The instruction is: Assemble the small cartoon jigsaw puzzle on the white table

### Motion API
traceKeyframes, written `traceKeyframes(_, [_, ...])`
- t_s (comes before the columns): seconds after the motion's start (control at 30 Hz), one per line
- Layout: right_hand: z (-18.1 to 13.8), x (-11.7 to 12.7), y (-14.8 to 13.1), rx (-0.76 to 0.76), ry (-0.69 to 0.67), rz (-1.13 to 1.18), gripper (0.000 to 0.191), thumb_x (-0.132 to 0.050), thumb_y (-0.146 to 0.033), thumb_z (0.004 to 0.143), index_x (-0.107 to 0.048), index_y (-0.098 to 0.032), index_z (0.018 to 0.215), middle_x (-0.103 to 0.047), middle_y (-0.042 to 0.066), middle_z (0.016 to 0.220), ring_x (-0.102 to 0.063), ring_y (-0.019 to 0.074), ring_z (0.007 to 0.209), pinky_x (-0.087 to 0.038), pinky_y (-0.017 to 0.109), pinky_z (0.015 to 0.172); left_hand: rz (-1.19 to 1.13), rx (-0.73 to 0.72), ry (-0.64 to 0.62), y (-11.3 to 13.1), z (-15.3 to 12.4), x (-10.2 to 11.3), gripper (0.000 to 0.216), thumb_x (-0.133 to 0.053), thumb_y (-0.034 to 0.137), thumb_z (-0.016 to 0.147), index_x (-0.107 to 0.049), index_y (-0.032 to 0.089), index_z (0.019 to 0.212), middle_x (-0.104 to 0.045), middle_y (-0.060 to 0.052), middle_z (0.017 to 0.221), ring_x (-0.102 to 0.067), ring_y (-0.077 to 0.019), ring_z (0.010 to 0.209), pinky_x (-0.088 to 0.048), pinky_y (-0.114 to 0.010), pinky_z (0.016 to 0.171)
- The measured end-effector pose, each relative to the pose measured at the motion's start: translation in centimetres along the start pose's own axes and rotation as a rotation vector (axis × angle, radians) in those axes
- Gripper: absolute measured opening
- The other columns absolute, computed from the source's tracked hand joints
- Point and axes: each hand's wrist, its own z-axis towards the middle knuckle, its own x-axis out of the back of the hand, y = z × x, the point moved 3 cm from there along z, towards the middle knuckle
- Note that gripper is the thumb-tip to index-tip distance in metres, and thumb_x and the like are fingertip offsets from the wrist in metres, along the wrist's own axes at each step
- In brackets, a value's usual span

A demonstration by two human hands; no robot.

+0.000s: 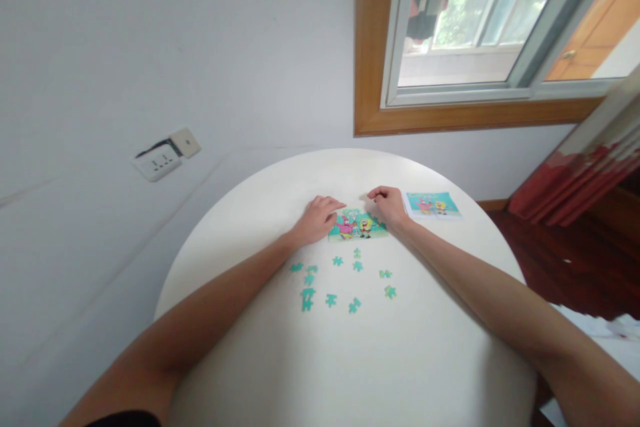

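Daylight enters by the window point(493, 20) — glaring there; shadows fall soft; edges stretch.

The left grip point(319, 219) lies at the left edge of a partly assembled cartoon puzzle point(356, 225), index finger stretched toward its top edge. The right grip point(393, 207) is at the puzzle's upper right, fingers curled; whether they pinch a piece is too small to tell. Just right of that grip lies a printed picture point(435, 205) with matching characters. Nearer the body than both grips, loose teal pieces point(338, 261) are scattered on the white tabletop point(340, 367). Beyond the right grip is a wood-framed window point(373, 119); a wall socket point(163, 161) sits far left of the left grip.
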Motion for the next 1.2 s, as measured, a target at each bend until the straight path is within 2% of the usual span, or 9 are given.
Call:
traceKeyframes(0.37, [-0.3,-0.1,-0.1,-0.004,-0.012,0.009,0.024,-0.045,-0.014,0.065,-0.069,-0.017,0.065,-0.065,0.003,0.063,-0.057,0.0156,0.061,-0.043,0.027,0.061,-0.005,0.026,0.006,-0.3,0.0,-0.1,0.033,-0.047,0.017,0.092,-0.068,0.024,0.117,-0.066,-0.004,0.117,-0.053,-0.0231,0.110,-0.042,-0.042,0.102])
traceKeyframes(0.47, [-0.3,-0.1,-0.1,-0.012,-0.013,0.013,0.025,-0.044,-0.014,0.065,-0.069,-0.017,0.066,-0.065,0.003,0.063,-0.057,0.0153,0.060,-0.042,0.027,0.060,-0.007,0.033,0.024,-0.3,0.1,-0.1,0.035,-0.045,0.017,0.093,-0.065,0.021,0.121,-0.066,-0.006,0.119,-0.054,-0.0230,0.110,-0.042,-0.042,0.102])
traceKeyframes(0.73, [-0.3,-0.2,0.0,-0.016,-0.027,-0.021,0.027,-0.044,-0.012,0.067,-0.070,-0.016,0.068,-0.067,0.003,0.065,-0.057,0.0149,0.061,-0.042,0.025,0.059,-0.006,0.026,0.011,-0.5,0.1,-0.2,0.032,-0.046,0.020,0.093,-0.065,0.020,0.119,-0.067,-0.006,0.117,-0.056,-0.0232,0.109,-0.042,-0.043,0.101])
traceKeyframes(0.83, [-0.5,-0.1,-0.2,0.016,-0.076,-0.079,0.028,-0.044,-0.009,0.071,-0.071,-0.016,0.073,-0.069,0.004,0.069,-0.058,0.0148,0.062,-0.043,0.025,0.061,0.001,0.025,0.012,-0.5,0.1,-0.2,0.032,-0.047,0.019,0.093,-0.066,0.020,0.119,-0.067,-0.006,0.117,-0.056,-0.0232,0.108,-0.043,-0.043,0.100])
traceKeyframes(0.9, [-1.0,0.1,-1.0,0.127,-0.156,-0.142,0.028,-0.046,-0.008,0.074,-0.072,-0.015,0.080,-0.071,0.005,0.078,-0.060,0.0152,0.069,-0.045,0.026,0.066,0.005,0.024,0.012,-0.5,0.1,-0.2,0.032,-0.048,0.019,0.092,-0.066,0.021,0.118,-0.067,-0.006,0.117,-0.056,-0.0230,0.108,-0.043,-0.042,0.100])
traceKeyframes(0.97, [-1.8,0.3,-2.6,0.295,-0.290,-0.208,0.027,-0.049,-0.007,0.077,-0.073,-0.015,0.086,-0.072,0.006,0.087,-0.061,0.0156,0.077,-0.047,0.027,0.074,0.005,0.022,0.018,-0.5,0.1,-0.2,0.032,-0.048,0.019,0.092,-0.066,0.022,0.118,-0.067,-0.006,0.116,-0.057,-0.0228,0.107,-0.044,-0.042,0.099])
traceKeyframes(1.03, [-3.0,0.4,-4.5,0.454,-0.509,-0.249,0.024,-0.054,-0.007,0.080,-0.074,-0.016,0.088,-0.071,0.007,0.091,-0.061,0.0157,0.081,-0.046,0.028,0.080,0.002,0.018,0.026,-0.5,0.1,-0.2,0.032,-0.048,0.018,0.092,-0.066,0.021,0.117,-0.068,-0.006,0.116,-0.057,-0.0227,0.106,-0.044,-0.041,0.099])
traceKeyframes(1.1, [-4.6,0.4,-6.2,0.582,-0.786,-0.261,0.020,-0.060,-0.007,0.081,-0.074,-0.017,0.090,-0.071,0.006,0.091,-0.060,0.0162,0.085,-0.045,0.029,0.083,-0.002,0.013,0.034,-0.4,0.1,-0.2,0.032,-0.048,0.017,0.091,-0.067,0.020,0.116,-0.068,-0.006,0.115,-0.057,-0.0227,0.106,-0.044,-0.041,0.100])
traceKeyframes(1.2, [-6.7,0.2,-7.7,0.654,-1.087,-0.320,0.016,-0.063,-0.005,0.079,-0.072,-0.017,0.086,-0.068,0.004,0.086,-0.058,0.0146,0.080,-0.043,0.027,0.077,-0.004,0.012,0.039,-0.4,0.1,-0.2,0.031,-0.048,0.016,0.091,-0.067,0.019,0.115,-0.068,-0.007,0.114,-0.058,-0.0226,0.107,-0.043,-0.041,0.100])
